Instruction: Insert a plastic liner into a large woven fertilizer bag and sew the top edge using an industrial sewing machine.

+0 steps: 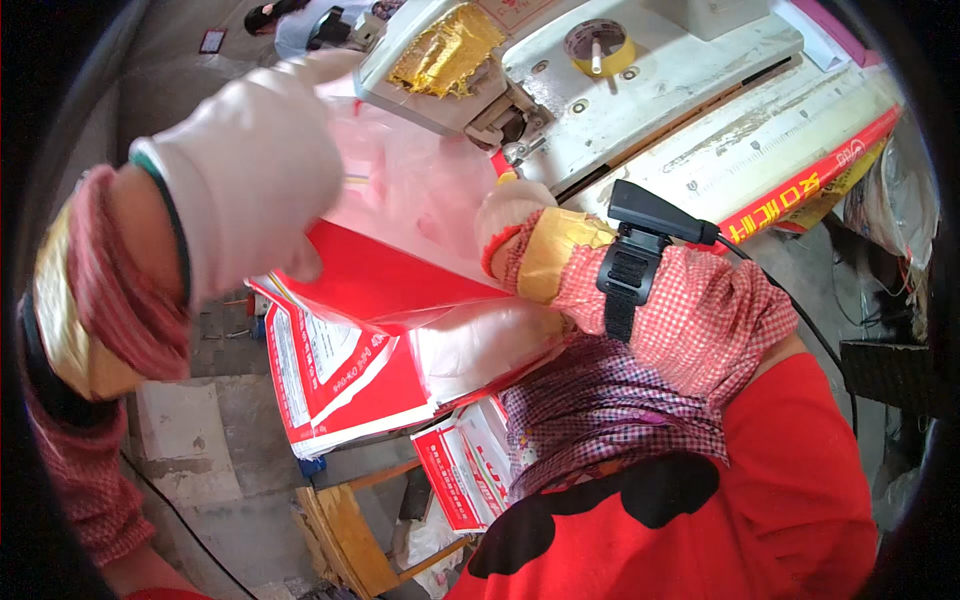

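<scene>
My left hand (pixel 255 170), in a white glove, is raised at the left, blurred by motion. One finger stretches toward the sewing machine; the others are hidden or smeared. Its thumb side is close to the red sheet-like panel (pixel 390 280) of a red-and-white carton (pixel 350 385). Pinkish see-through plastic film (pixel 420 185) spreads between my hands. Beside the machine bed, my right hand (pixel 515 210), also gloved, is at the film's edge; its fingers are mostly hidden behind the cuff and wrist. White film-covered contents (pixel 485 345) show at the carton's opening.
A white industrial sewing machine (pixel 640 110) with a gold patch (pixel 447 50) stands ahead. A yellow tape roll (pixel 600 48) lies on it. Below are a smaller red-and-white box (pixel 462 470) and a wooden stool (pixel 350 535). A black strapped device (pixel 635 265) sits on my right forearm.
</scene>
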The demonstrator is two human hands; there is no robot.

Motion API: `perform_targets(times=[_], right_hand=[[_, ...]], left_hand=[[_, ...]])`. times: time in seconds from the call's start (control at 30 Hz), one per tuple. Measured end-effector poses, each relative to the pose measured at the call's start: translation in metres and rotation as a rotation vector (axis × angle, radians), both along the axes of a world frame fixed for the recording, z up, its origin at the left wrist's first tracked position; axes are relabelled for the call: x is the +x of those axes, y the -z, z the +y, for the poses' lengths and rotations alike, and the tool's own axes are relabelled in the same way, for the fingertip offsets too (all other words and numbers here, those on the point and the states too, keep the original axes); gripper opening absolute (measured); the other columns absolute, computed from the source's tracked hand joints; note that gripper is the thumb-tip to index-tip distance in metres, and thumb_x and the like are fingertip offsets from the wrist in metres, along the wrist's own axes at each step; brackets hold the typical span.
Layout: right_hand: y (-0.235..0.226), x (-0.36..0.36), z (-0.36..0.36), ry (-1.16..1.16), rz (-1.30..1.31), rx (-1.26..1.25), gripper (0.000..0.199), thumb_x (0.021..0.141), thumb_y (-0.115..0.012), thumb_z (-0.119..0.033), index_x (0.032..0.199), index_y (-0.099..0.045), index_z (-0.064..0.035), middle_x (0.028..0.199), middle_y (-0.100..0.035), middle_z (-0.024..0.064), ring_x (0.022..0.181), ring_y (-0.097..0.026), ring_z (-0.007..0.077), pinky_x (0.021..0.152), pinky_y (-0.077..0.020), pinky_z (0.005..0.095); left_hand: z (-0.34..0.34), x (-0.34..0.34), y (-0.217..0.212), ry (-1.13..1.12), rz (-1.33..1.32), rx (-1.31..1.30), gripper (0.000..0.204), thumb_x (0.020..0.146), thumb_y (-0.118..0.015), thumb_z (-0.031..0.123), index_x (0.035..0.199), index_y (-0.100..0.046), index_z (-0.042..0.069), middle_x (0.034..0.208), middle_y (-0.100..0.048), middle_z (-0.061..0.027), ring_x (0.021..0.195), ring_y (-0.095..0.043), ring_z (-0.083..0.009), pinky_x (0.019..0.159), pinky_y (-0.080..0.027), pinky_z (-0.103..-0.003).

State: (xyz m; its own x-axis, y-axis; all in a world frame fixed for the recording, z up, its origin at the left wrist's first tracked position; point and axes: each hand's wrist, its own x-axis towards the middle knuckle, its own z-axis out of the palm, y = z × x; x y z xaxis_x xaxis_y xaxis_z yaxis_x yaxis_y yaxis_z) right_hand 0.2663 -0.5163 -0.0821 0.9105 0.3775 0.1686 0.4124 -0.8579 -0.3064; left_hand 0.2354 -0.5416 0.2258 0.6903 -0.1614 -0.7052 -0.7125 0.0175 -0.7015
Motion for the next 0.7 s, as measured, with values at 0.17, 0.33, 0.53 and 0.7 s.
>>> perform_targets(times=[0.17,0.33,0.53,0.7], right_hand=[[-0.007,-0.016,0.032,0.598,-0.340,-0.339,0.013,0.074,-0.056,-0.013,0.074,-0.068,-0.0076,0.068,-0.065,0.0115,0.058,-0.062,0.0261,0.051,-0.0486,0.0366],[-0.047,0.016,0.060,0.591,-0.268,-0.293,0.013,0.073,-0.056,-0.013,0.074,-0.068,-0.0076,0.069,-0.065,0.0118,0.059,-0.062,0.0263,0.052,-0.0488,0.0367],[-0.040,0.014,0.032,0.547,-0.200,-0.229,0.013,0.073,-0.057,-0.013,0.074,-0.068,-0.0075,0.070,-0.065,0.0121,0.061,-0.062,0.0266,0.053,-0.0493,0.0367],[-0.060,0.043,0.045,0.475,-0.135,-0.154,0.013,0.073,-0.057,-0.013,0.074,-0.068,-0.0075,0.070,-0.065,0.0124,0.062,-0.063,0.0268,0.054,-0.0496,0.0368]], left_hand=[[0.014,-0.040,0.026,-0.390,0.227,0.178,0.013,0.064,-0.062,0.014,0.074,-0.070,0.013,0.079,-0.065,-0.0105,0.099,-0.056,-0.0307,0.083,-0.047,-0.035],[-0.007,-0.096,0.094,-0.514,0.763,0.015,0.015,0.072,-0.060,0.014,0.083,-0.070,0.011,0.078,-0.067,-0.0082,0.072,-0.065,-0.0270,0.060,-0.052,-0.034],[-0.055,-0.070,0.095,-0.331,0.598,-0.261,0.015,0.072,-0.059,0.014,0.080,-0.068,0.006,0.072,-0.063,-0.0145,0.070,-0.064,-0.0312,0.058,-0.053,-0.037],[-0.021,-0.034,0.040,-0.340,0.426,-0.426,0.030,0.073,-0.062,0.032,0.063,-0.065,0.003,0.064,-0.061,-0.0115,0.064,-0.059,-0.0279,0.061,-0.048,-0.038]])
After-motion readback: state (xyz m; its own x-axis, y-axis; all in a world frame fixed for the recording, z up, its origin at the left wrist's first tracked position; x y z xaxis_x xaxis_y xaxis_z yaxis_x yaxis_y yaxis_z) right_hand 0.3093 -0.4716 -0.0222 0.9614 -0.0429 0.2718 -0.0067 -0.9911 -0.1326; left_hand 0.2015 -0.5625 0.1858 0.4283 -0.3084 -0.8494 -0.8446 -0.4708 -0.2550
